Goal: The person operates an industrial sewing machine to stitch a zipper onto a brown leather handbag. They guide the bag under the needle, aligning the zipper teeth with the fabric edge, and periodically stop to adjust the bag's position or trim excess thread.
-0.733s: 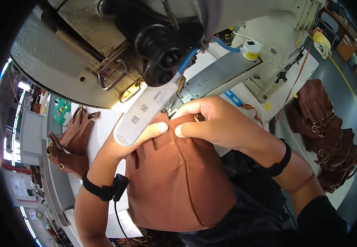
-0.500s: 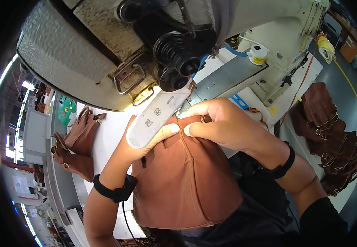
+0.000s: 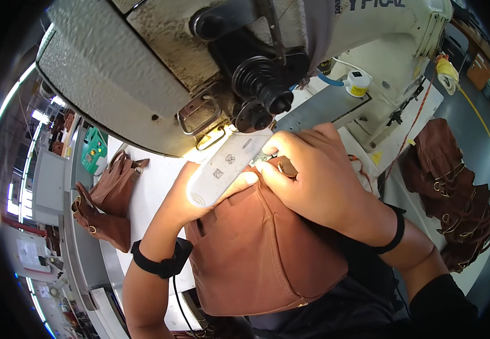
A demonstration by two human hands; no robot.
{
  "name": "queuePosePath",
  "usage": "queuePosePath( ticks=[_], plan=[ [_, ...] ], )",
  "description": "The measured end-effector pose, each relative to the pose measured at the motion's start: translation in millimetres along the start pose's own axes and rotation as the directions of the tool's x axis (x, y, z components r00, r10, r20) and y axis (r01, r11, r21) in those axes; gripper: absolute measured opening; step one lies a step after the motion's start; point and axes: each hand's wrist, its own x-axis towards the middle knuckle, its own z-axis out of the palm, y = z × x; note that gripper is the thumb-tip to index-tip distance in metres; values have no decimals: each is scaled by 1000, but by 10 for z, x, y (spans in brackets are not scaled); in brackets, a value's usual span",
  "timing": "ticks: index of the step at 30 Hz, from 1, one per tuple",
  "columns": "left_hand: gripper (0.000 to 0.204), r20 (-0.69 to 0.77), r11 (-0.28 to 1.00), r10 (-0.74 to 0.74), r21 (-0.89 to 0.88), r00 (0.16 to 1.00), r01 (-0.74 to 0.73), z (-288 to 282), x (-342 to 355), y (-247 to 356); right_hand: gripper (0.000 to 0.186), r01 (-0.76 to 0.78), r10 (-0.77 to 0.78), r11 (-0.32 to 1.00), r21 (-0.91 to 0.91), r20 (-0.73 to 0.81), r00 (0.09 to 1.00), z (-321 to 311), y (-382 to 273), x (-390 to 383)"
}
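A brown bag point(image 3: 267, 248) with a raised seam down its side lies under the sewing machine's head point(image 3: 126, 73). My left hand point(image 3: 178, 192) grips the bag's top edge, its thumb pressed on the outside. A pale elongated plate point(image 3: 228, 164) covers part of that hand. At the seam's upper end, my right hand point(image 3: 318, 178) is closed, thumb and forefinger bent close together beside the machine. What they pinch is too small to tell. Under its palm shows a brass-coloured fitting point(image 3: 286, 166). The needle area is hidden.
Two brown bags point(image 3: 112, 192) stand on the white table at left, near a green control box point(image 3: 93, 150). More brown bags with metal rings point(image 3: 445, 186) are piled at right. A white round container point(image 3: 357, 83) and a yellow cloth point(image 3: 447, 70) are farther back.
My right hand has shifted up and turned over more, its fingertips now closer to the machine. The bag and left hand appear slightly farther right, as does the machine head.
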Motion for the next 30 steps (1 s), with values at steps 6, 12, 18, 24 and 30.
queuePosePath(
  ticks=[6, 12, 18, 24, 30],
  plan=[
    [47, -18, 986, 53, 159, 998, -50, -3, 3, 112, 12, 99, -109, 992, -78, -126, 986, 111, 167, 82],
    [49, -15, 983, 1, 186, 1000, 2, -25, -3, 167, 11, 7, -5, 992, 123, -16, 1000, 129, 257, 146],
    [50, 32, 997, 7, 78, 999, -9, -46, 38, 52, 12, -292, 139, 751, 592, 291, 947, 8, 290, 173],
    [52, 78, 997, -70, 24, 994, 69, -47, 59, 79, 24, 52, -55, 958, 282, 3, 998, 124, 335, 77],
    [55, 63, 998, -52, 33, 997, 50, -49, 79, 22, 24, 13, -16, 955, 296, 10, 1000, 153, 299, 97]
  ],
)
